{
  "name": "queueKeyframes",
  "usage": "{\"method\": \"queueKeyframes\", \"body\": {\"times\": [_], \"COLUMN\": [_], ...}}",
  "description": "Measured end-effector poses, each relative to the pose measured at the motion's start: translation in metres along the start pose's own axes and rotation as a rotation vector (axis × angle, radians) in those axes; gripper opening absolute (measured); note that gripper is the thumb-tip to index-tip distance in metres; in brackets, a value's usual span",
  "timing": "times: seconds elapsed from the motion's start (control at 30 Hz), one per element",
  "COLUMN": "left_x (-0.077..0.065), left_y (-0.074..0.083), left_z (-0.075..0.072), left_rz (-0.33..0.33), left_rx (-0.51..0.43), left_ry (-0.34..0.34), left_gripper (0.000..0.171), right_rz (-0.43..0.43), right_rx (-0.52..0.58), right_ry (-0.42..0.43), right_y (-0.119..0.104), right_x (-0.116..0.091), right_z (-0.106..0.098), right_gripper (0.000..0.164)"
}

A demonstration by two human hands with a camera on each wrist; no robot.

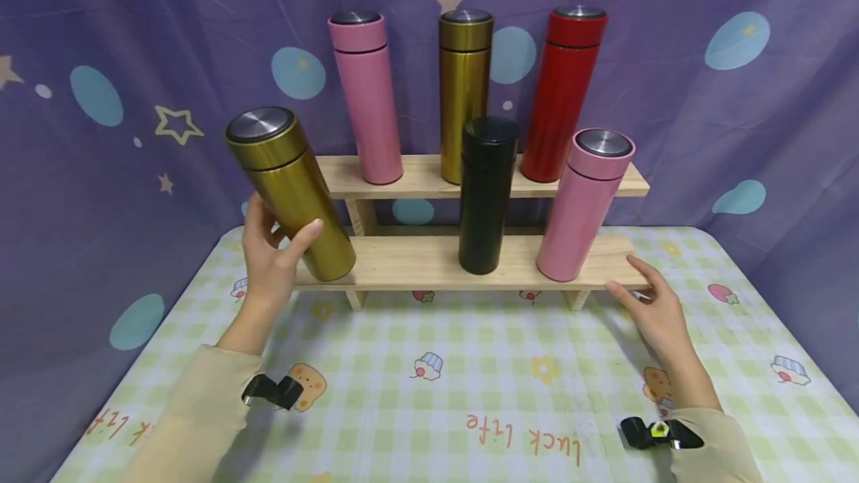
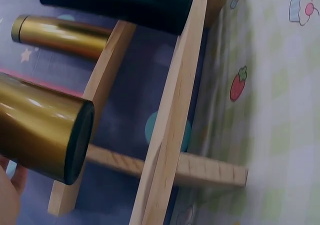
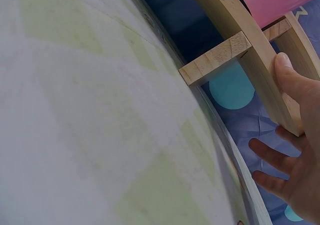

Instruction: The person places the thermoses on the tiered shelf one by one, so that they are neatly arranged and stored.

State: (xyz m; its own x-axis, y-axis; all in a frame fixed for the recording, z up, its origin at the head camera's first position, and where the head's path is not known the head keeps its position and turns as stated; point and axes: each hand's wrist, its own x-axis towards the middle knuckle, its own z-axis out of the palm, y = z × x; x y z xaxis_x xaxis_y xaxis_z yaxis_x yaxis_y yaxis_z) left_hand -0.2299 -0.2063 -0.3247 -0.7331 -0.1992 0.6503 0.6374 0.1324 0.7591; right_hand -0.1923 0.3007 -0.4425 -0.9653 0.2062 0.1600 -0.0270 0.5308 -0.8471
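My left hand holds a gold thermos bottle with a steel-topped lid, thumb across its front. The bottle leans, lid to the left; in the left wrist view its dark base is lifted off the lower board. At the right end of the two-tier wooden shelf, my right hand grips the lower board's corner. Its thumb lies on the front edge and the index finger reaches round the end, while the other fingers extend apart from the wood. On the lower board stand a black bottle and a pink bottle.
The upper board carries another pink bottle, another gold bottle and a red bottle. The shelf stands at the back of a table with a green checked cloth. Behind hangs a purple patterned curtain.
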Motion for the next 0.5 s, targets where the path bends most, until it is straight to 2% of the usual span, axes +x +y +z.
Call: {"method": "queueKeyframes", "body": {"times": [0.2,0.5], "left_x": [-0.002,-0.008], "left_y": [0.001,0.003], "left_z": [0.016,0.035], "left_rz": [-0.039,0.002], "left_rx": [0.044,0.040], "left_ry": [-0.061,-0.174], "left_gripper": [0.066,0.069], "right_rz": [-0.001,-0.011], "right_rx": [-0.003,-0.007], "right_ry": [-0.005,-0.009], "right_y": [0.000,0.000], "right_x": [0.000,0.000], "right_z": [0.000,0.000], "right_gripper": [0.075,0.075]}}
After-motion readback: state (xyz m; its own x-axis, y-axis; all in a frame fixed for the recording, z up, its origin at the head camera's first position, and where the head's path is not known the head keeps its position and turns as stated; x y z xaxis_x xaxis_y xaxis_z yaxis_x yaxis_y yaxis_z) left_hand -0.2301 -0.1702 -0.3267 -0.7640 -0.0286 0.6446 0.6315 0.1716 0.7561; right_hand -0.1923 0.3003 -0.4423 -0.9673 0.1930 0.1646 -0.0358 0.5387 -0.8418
